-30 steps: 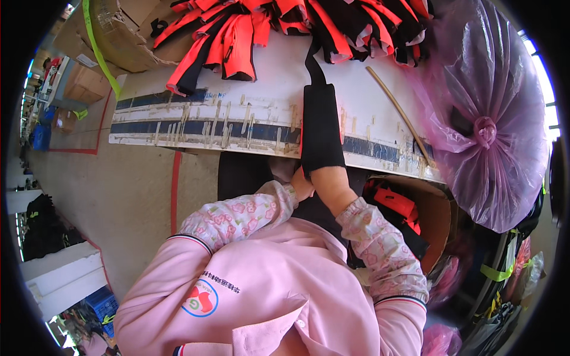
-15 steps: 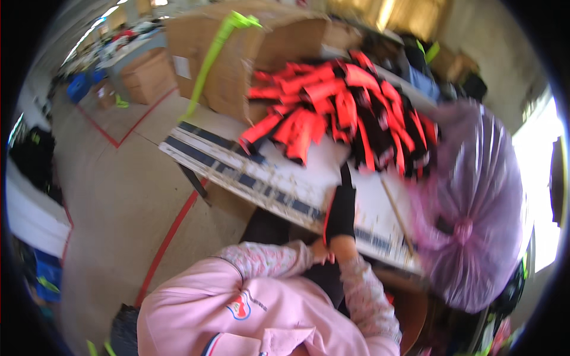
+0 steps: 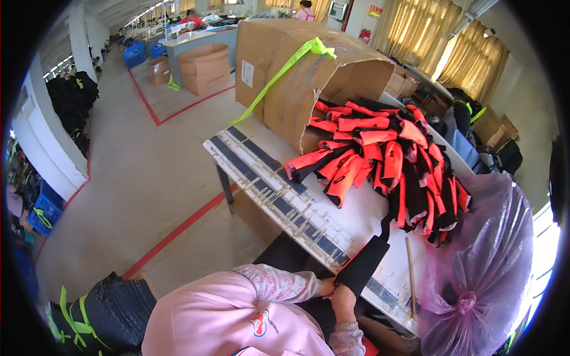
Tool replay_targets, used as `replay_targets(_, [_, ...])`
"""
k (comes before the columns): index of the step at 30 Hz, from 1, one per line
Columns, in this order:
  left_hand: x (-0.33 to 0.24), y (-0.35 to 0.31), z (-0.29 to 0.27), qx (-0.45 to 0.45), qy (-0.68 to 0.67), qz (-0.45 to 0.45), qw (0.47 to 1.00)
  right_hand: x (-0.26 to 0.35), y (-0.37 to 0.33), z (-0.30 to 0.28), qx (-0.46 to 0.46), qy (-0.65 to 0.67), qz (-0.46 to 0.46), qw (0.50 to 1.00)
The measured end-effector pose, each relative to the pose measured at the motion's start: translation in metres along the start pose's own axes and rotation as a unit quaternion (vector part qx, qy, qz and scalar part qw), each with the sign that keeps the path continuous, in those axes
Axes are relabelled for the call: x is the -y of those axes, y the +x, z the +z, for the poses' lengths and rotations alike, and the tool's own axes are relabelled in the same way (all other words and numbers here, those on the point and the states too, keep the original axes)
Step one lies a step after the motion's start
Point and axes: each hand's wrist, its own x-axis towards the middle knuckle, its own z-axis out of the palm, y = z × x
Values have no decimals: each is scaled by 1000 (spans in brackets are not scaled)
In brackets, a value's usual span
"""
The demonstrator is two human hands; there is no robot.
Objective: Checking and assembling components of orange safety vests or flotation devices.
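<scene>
A long black fabric piece (image 3: pixel 363 264) with an orange edge, shaped somewhat like a glove, slants up over the table's near edge. Its narrow tip reaches toward the pile. My right hand (image 3: pixel 343 301) goes into or under its lower end, and the fabric hides those fingers. Beside it, my left hand (image 3: pixel 327 288) is closed at the lower edge of the same piece, partly hidden by the right. Beyond them on the white table (image 3: pixel 323 228) lies a heap of similar black-and-orange fabric pieces (image 3: pixel 386 160), spread out from a carton's mouth.
A large cardboard carton (image 3: pixel 279 83) lies on its side at the table's far left, a neon yellow strip (image 3: pixel 279 77) over it. A thin stick (image 3: pixel 411 276) rests on the table. A tied purple plastic bag (image 3: pixel 481 267) bulges at right. Stacked black fabric (image 3: pixel 122 308) stands at lower left.
My view has swung, so the table and pile appear lower and farther right. The black piece leans more to the right. Both hands stay at its lower end.
</scene>
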Motion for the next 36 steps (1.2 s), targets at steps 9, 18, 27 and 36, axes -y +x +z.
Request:
replay_targets(9, [10, 5, 4, 36, -25, 56, 998, -5, 13, 1, 51, -28, 84, 995])
replay_targets(18, [-9, -17, 13, -34, -142, 23, 989, 50, -22, -113, 5, 340, 20, 940])
replay_targets(27, [-24, -16, 28, -170, -164, 10, 972, -7, 10, -48, -139, -16, -132, 981])
replay_targets(36, [-10, -19, 12, -134, -157, -64, 976, -10, -3, -40, -132, 118, -138, 975])
